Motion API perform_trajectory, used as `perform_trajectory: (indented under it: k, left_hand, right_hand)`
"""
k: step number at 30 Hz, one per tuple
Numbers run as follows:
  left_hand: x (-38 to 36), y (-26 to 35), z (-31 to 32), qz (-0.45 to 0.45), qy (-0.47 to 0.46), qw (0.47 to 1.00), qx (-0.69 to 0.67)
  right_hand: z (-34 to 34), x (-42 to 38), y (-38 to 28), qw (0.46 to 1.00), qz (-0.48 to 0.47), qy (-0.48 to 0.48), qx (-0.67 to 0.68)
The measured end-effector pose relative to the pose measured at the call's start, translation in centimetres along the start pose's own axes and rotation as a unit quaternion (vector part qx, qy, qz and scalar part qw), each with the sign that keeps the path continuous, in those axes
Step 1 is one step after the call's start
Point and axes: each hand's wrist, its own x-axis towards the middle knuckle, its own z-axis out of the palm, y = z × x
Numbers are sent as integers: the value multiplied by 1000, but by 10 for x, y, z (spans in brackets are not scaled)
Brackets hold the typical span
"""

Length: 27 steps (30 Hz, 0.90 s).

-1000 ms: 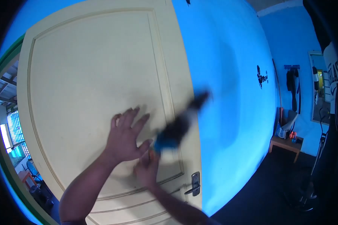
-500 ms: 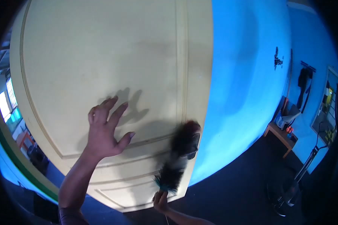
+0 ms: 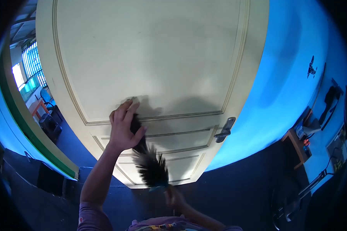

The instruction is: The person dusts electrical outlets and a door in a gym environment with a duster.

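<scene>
— What do we have in hand?

— Our right hand (image 3: 174, 197) grips the handle end of a black feather duster (image 3: 149, 163), fingers wrapped round it low in the view. The bristles fan upward from those fingers and lie against the lower panels of the cream door (image 3: 154, 57).

— And the other one?

— Our left hand (image 3: 123, 129) is pressed flat on the door above the duster, fingers spread and pointing up, thumb out to the side. The duster's dark tip shows just behind that thumb; we cannot tell whether they touch.

— What's the surface like?

— Painted, with raised moulding lines. The fingertips sit at the moulding that closes the big upper panel. A metal door handle (image 3: 224, 129) lies well off to the right of both hands, near the door's edge.

— And the room?

— A blue wall (image 3: 293, 69) runs past that edge, with a small wooden table (image 3: 295, 148) against it. Left of our fingers a green door frame (image 3: 23, 127) borders an opening. The floor below is dark.
</scene>
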Motion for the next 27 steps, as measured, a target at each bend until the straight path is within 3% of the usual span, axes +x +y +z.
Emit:
perform_trajectory:
  k: [1,3,5,6,8,11,13,15,16,18,20,22,25,27]
  left_hand:
    - [-7,-13,-8,-10,-5,1000,12]
    - [-24,-39,-29,-35,-9,999,33]
    - [-40,-63,-53,-44,-4,998,34]
    - [-48,-73,-63,-58,3,998,38]
    - [-63,-85,-71,-78,-4,996,34]
    - [-77,-98,-73,-86,7,996,-4]
    - [-88,-106,-71,-85,15,996,-26]
    - [-92,-111,-74,-82,19,995,-47]
    - [-95,-113,-78,-82,22,995,-61]
    - [-100,-119,-82,-85,21,993,-76]
    - [-106,-126,-83,-79,13,995,-62]
    - [-108,-133,-82,-77,8,995,-62]
    - [-113,-141,-68,-80,38,993,-78]
    - [-116,-148,-58,-98,59,986,-123]
  right_hand:
    - [-13,7,1,998,-19,21,-64]
    - [-49,10,-12,993,90,29,-71]
    - [-67,0,-5,981,-9,146,-130]
    - [-67,-3,-8,980,-8,145,-135]
    - [-68,-3,-32,959,129,241,-73]
    - [-16,0,-58,960,157,204,-108]
    - [37,-16,-103,977,192,75,-51]
    - [83,-39,-141,992,104,71,29]
    - [84,-41,-146,991,106,73,26]
    - [75,-43,-151,996,3,71,-53]
    - [56,-50,-110,980,47,136,-135]
    - [19,-27,-115,956,215,183,-82]
    - [16,-2,-142,958,222,165,-81]
    - [61,-28,-149,981,156,90,-66]
